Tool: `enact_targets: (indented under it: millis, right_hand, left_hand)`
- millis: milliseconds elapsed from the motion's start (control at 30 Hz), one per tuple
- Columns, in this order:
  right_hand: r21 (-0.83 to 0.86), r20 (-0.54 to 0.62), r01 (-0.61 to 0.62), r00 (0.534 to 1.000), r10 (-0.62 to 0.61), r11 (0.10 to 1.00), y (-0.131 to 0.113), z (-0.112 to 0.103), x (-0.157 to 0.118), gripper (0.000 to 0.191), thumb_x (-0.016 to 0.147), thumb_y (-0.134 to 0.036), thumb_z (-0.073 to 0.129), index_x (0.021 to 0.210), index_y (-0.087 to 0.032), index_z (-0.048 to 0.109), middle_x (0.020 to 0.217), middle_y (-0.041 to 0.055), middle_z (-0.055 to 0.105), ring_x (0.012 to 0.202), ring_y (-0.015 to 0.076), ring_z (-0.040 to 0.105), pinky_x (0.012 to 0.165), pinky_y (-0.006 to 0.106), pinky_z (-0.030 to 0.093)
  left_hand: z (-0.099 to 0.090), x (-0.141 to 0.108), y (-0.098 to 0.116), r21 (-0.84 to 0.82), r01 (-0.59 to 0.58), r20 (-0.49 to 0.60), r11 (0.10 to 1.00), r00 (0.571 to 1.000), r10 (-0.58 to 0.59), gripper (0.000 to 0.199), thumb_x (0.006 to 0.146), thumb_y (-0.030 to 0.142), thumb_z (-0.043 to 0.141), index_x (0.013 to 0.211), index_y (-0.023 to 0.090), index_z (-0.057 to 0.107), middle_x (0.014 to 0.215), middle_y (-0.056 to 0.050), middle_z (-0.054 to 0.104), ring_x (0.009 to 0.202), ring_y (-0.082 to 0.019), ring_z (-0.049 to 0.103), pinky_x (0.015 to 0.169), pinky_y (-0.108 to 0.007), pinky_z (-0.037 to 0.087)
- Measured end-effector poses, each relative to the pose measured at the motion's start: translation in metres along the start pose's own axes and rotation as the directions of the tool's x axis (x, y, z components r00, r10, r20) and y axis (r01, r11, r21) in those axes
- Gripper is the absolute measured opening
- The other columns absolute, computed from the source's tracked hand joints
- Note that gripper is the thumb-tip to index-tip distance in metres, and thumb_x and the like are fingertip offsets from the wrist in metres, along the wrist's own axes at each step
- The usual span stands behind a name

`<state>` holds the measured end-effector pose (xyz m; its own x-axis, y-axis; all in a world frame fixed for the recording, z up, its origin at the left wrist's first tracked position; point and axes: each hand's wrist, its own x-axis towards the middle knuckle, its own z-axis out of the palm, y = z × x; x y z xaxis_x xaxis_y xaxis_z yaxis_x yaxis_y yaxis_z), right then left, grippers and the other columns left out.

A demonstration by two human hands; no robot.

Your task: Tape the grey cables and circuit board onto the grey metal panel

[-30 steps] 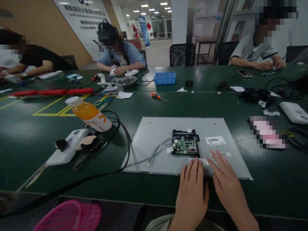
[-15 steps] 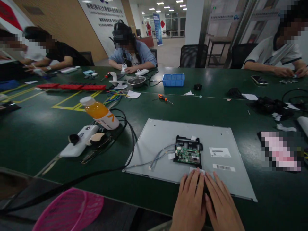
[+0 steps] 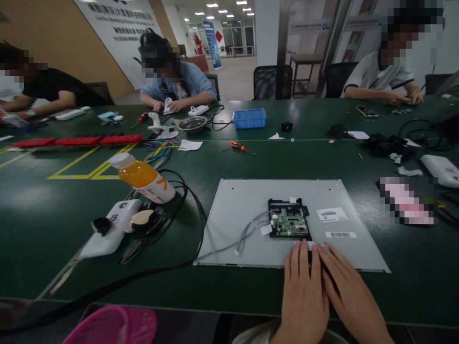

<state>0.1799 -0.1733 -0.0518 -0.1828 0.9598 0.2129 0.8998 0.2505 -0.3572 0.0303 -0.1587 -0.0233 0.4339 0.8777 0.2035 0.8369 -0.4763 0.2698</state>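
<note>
A flat grey metal display panel [image 3: 233, 220] lies on the green table. On it sits a green circuit board [image 3: 287, 226] in a black frame, with thin grey-blue wires [image 3: 247, 231] running out to the left. My left hand [image 3: 304, 291] rests on the panel's near edge, fingers stretched out flat just below the frame. Beside it my right hand [image 3: 353, 296] lies angled inward, fingers extended and touching the left. A small white strip [image 3: 311, 245] shows at the fingertips, mostly covered. White labels [image 3: 332, 214] are on the panel's right part.
On the left stand an orange drink bottle [image 3: 143, 179], a white device [image 3: 111, 229] and black cables [image 3: 195, 205]. Farther back are an orange screwdriver [image 3: 241, 147] and a blue basket [image 3: 249, 118]. A phone [image 3: 407, 200] lies right. Several people sit around the table.
The camera view has turned, so the table's contents appear shifted. Both hands stay flat at the panel's near edge, fingertips by the white strip.
</note>
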Motion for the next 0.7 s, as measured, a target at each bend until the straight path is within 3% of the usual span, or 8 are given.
enact_targets:
  millis: [233,700]
  right_hand:
    - [0.047,-0.043,-0.058,0.997,0.060,0.997,-0.003,-0.002,0.004,0.050,0.095,-0.027,0.042,0.144,-0.022,0.041,0.145,0.0060,0.048,0.137,0.0236,0.040,0.108,0.047,0.043]
    - [0.108,-0.065,-0.057,0.996,0.064,0.993,0.000,-0.004,0.010,0.045,0.095,-0.028,0.042,0.139,-0.025,0.048,0.141,0.0065,0.053,0.133,0.0238,0.046,0.107,0.048,0.044]
  left_hand:
    - [0.000,0.001,-0.001,0.019,-0.026,-0.021,0.999,0.999,0.027,0.065,0.091,0.018,0.041,0.152,0.015,0.018,0.159,-0.008,0.019,0.145,-0.028,0.022,0.113,-0.047,0.036]
    - [0.000,0.003,-0.004,-0.003,-0.039,-0.001,0.999,0.999,0.039,0.066,0.091,0.018,0.041,0.152,0.014,0.018,0.159,-0.008,0.020,0.145,-0.027,0.024,0.114,-0.047,0.034]
